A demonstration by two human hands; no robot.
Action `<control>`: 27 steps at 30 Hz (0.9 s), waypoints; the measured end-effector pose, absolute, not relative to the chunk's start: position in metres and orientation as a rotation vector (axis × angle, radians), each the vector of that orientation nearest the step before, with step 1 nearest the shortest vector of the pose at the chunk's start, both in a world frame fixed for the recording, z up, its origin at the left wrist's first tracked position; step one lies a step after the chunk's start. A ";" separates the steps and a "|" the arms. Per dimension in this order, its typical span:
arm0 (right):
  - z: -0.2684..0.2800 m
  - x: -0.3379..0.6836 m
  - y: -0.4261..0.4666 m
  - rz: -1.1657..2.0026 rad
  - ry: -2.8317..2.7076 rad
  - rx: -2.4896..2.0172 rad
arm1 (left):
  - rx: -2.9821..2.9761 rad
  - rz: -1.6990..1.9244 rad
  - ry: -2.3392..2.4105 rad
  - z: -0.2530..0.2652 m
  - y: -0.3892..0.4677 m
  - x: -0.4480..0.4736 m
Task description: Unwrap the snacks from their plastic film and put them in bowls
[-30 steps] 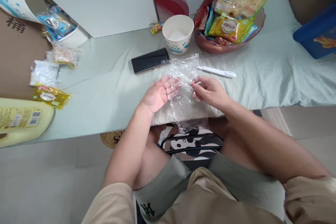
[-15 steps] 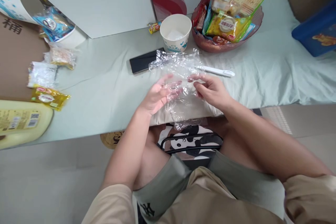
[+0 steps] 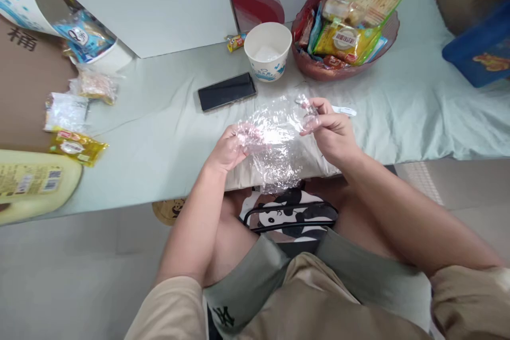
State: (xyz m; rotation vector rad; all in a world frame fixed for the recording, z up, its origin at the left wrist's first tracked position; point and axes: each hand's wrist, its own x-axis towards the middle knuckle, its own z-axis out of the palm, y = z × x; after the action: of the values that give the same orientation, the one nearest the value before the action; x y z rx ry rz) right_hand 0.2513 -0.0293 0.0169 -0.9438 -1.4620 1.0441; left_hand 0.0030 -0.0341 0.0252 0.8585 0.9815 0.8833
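Observation:
Between my hands hangs a crinkled clear plastic bag (image 3: 279, 143), its lower end drooping past the table's front edge. My left hand (image 3: 235, 146) is closed on the bag's left side, with film over the fingers. At the upper right, my right hand (image 3: 332, 130) pinches the film between thumb and fingers. A white pen-like tool (image 3: 346, 111) lies just beyond my right hand, which partly hides it. Behind the bag, a black phone (image 3: 227, 91) lies flat. A paper cup (image 3: 268, 50) stands upright near the phone, with something whitish inside.
A pink glass bowl (image 3: 342, 71) of packaged snacks stands right of the cup. A small yellow wrapper (image 3: 236, 42) lies beside the white box (image 3: 175, 5). Several snack packets, one a yellow packet (image 3: 77, 146), and a pale yellow jug (image 3: 35, 186) are at left. A blue container (image 3: 476, 48) stands far right.
The bag has come down off the phone toward me and spread between my hands. My left fingers have closed on it; my right hand has shifted slightly right.

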 end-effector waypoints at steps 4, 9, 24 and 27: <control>0.010 0.254 -0.024 1.079 -1.407 -1.003 | 0.993 0.944 0.992 0.020 -0.027 0.000; 0.005 0.257 -0.020 1.128 -1.266 -1.161 | 1.280 0.976 1.079 0.016 -0.025 0.000; 0.025 0.250 -0.029 1.635 -1.521 -1.093 | 1.083 1.096 0.951 0.023 -0.032 -0.004; 0.034 0.245 -0.033 1.594 -1.464 -1.113 | 0.865 1.031 0.934 0.028 -0.034 0.003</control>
State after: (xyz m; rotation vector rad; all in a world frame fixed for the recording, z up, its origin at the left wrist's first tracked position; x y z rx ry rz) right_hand 0.2449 -0.0335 0.0343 -1.1130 -1.4638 1.5939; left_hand 0.0026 -0.0341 0.0278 0.8652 0.9341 1.0307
